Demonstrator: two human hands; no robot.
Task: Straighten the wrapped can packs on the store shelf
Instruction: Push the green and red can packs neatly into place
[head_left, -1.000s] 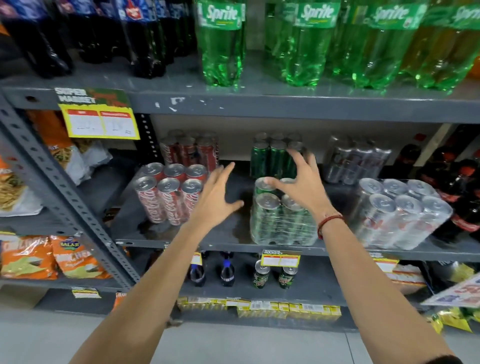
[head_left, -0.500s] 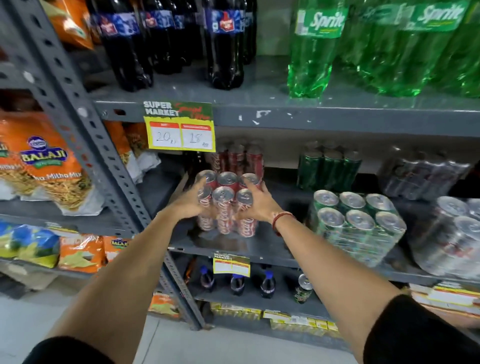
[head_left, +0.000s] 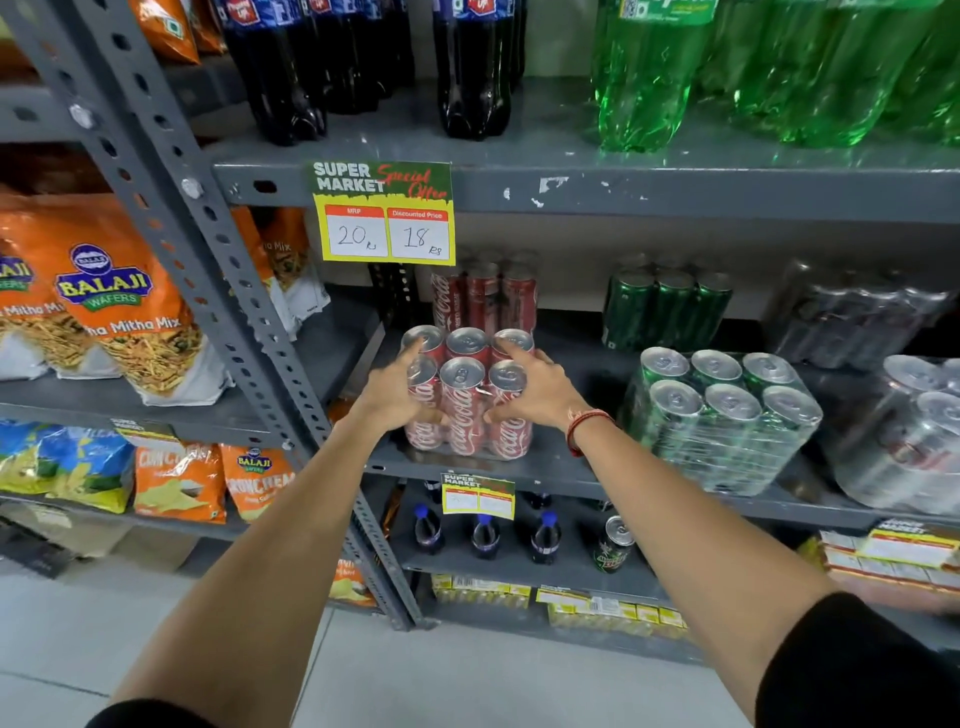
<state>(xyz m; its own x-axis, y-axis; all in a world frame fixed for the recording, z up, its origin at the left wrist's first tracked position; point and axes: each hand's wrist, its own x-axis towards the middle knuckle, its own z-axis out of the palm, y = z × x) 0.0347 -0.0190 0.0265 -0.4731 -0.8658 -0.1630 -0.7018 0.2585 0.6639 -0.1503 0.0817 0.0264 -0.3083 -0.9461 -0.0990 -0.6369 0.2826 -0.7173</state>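
Observation:
A wrapped pack of red cola cans (head_left: 464, 395) stands upright at the left end of the grey middle shelf (head_left: 571, 480). My left hand (head_left: 395, 395) grips its left side and my right hand (head_left: 535, 389) grips its right side, fingers reaching over the can tops. A second red pack (head_left: 483, 299) stands behind it. To the right sits a wrapped pack of green cans (head_left: 722, 421), turned at an angle, with another green pack (head_left: 667, 309) behind. Silver and dark packs (head_left: 904, 441) lie at the far right, tilted.
A slanted perforated steel upright (head_left: 208, 249) divides this bay from the snack bags (head_left: 119, 317) on the left. A yellow price tag (head_left: 384, 213) hangs from the shelf above, which carries cola bottles (head_left: 467, 67) and green bottles (head_left: 649, 78). Small bottles (head_left: 485, 535) stand below.
My hands left the green pack and moved left to the red pack, closing on both its sides. The view shifted left with them. The red pack now stands squarer to the shelf edge.

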